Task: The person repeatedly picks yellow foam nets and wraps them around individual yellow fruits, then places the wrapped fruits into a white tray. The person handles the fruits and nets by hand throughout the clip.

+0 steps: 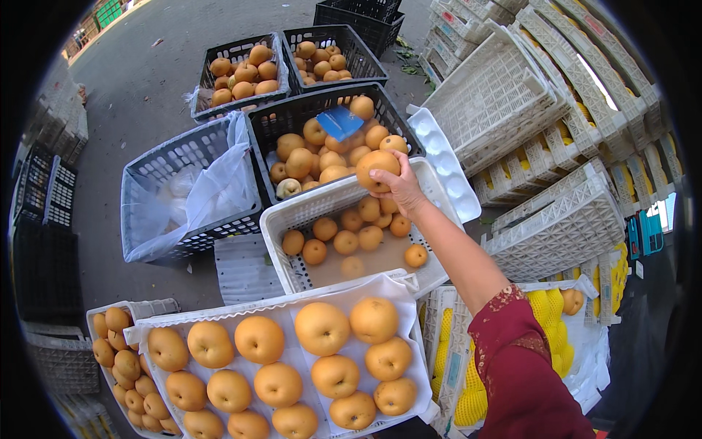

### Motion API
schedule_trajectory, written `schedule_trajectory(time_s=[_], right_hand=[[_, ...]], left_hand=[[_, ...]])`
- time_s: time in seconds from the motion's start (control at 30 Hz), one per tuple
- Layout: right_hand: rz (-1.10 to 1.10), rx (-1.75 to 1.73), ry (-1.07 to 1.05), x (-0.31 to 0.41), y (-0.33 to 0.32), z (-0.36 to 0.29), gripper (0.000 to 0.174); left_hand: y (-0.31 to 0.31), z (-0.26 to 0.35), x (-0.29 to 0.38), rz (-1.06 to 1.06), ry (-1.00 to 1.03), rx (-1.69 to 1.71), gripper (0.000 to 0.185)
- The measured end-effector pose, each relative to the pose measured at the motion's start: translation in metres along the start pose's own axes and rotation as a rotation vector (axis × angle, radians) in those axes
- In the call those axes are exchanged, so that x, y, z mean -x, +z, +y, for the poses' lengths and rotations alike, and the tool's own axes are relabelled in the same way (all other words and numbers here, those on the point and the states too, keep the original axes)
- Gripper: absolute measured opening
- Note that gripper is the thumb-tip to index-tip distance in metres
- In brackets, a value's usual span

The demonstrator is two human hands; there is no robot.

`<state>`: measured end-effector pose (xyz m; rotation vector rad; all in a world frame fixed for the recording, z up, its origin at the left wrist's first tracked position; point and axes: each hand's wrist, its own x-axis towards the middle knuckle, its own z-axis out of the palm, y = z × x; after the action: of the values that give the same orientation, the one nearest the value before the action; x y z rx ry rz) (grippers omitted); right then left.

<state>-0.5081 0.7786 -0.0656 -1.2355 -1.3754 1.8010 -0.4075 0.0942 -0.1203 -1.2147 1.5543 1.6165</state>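
Observation:
My right hand [403,184], below a dark red sleeve, holds a round orange-brown pear [378,169] with thumb and fingers. The pear is above the near right edge of a black plastic crate [334,92] filled with similar pears, on which a blue card [340,123] lies. Under my forearm is a white plastic crate [277,236] with smaller pears inside. Nearest to me, large pears [322,328] stand in rows in a white crate lined with white paper [296,351]. My left hand is out of view.
Left of the black crate stands a crate lined with thin plastic [216,186]. Two more black crates [282,66] of pears stand behind. A white moulded tray [444,164] and stacked white crates [493,99] are at the right. Another pear crate [96,340] stands at lower left.

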Motion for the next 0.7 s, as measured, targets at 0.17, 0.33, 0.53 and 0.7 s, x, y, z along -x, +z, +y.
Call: schedule_trajectory(time_s=[0.17, 0.33, 0.53, 0.7], right_hand=[[0.084, 0.26, -0.168, -0.071, 0.022, 0.043, 0.08], [0.12, 0.77, -0.446, -0.119, 0.035, 0.07, 0.079], [-0.133, 0.954, -0.299, -0.144, 0.072, 0.086, 0.079], [-0.246, 1.303, -0.13, -0.144, 0.102, 0.089, 0.079]], left_hand=[[-0.03, -0.016, -0.032, -0.29, 0.429, -1.016, 0.057], [-0.002, -0.001, -0.012, -0.069, -0.17, -0.628, 0.047], [0.081, 0.016, 0.001, 0.048, -0.126, -0.548, 0.045], [0.105, 0.016, -0.003, 0.108, -0.085, -0.539, 0.044]])
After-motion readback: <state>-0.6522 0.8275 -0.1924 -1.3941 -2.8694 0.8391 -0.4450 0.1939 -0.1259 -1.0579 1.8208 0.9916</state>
